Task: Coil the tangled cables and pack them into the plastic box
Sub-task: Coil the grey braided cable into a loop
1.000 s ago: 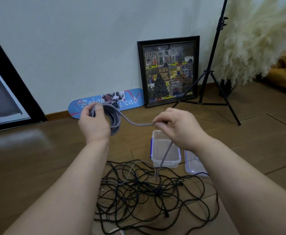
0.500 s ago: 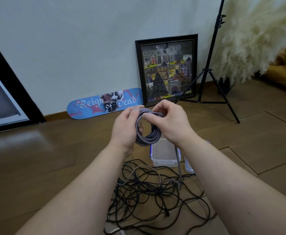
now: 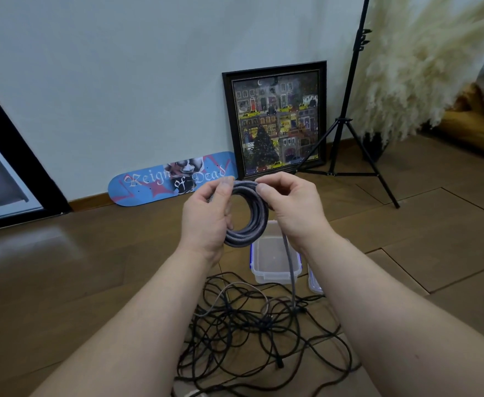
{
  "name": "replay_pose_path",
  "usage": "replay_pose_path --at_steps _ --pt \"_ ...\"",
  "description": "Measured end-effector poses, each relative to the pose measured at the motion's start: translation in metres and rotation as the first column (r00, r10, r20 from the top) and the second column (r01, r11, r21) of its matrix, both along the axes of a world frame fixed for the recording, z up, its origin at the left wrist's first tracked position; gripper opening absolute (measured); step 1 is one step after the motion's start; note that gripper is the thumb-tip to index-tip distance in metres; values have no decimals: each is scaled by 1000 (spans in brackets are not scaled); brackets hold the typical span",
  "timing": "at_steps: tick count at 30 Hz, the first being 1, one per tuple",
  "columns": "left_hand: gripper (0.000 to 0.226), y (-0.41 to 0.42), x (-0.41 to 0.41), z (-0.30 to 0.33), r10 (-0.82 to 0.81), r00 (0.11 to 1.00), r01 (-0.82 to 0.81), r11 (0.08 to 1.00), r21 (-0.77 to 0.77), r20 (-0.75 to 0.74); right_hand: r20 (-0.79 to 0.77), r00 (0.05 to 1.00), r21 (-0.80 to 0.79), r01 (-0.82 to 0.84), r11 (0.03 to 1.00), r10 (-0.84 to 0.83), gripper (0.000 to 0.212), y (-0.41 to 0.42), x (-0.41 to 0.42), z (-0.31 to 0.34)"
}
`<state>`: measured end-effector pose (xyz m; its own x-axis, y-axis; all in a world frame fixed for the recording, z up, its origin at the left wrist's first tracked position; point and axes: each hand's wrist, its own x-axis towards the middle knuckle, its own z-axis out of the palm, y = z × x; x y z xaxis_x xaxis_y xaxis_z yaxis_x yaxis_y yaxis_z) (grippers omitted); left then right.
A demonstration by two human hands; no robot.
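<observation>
Both my hands meet on the grey cable coil (image 3: 248, 214): my left hand (image 3: 206, 219) grips its 9 o'clock side, my right hand (image 3: 294, 209) pinches the top strand at 1 o'clock. The coil's loose tail (image 3: 290, 265) hangs straight down toward 6 o'clock, past the open plastic box (image 3: 273, 275) into the black tangle (image 3: 261, 330) on the floor. My right hand is nearer the tail, so I reckon it feeds the next loop.

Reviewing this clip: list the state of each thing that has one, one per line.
Grey cable: partly coiled, tail hanging to the floor.
Left hand: grips the coil.
Right hand: pinches the coil's top.
Plastic box: open, empty.
Lid: off, beside box.
Black cables: tangled on floor.
</observation>
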<state>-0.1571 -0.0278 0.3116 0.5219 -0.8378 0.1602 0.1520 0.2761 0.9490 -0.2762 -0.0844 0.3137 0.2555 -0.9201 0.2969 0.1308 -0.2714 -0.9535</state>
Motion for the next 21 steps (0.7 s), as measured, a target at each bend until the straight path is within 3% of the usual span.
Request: replay_pose_path --at_steps 3,8,11,14,18,21 --pt "10 -1 -3 3 -3 1000 2 999 -37 -31 -20 1000 -23 -2 1000 2 19 3 5 -2" --pt "17 -3 -1 8 82 994 -87 993 -76 -66 -265 964 -207 -25 978 -32 36 13 4 -5" --pt "22 -3 -5 10 92 988 -103 991 -86 -125 -275 942 -316 102 943 -194 35 20 7 -8" --pt "11 -3 -12 13 72 980 -90 992 -91 -184 -206 907 -444 247 861 -367 30 23 11 -10" --pt "7 -3 -12 12 82 977 -98 992 -73 -196 -274 935 -270 151 951 -226 34 21 10 -3" --pt "6 -7 -14 7 74 993 -83 993 -85 -95 -169 983 -107 59 993 -77 39 24 13 1"
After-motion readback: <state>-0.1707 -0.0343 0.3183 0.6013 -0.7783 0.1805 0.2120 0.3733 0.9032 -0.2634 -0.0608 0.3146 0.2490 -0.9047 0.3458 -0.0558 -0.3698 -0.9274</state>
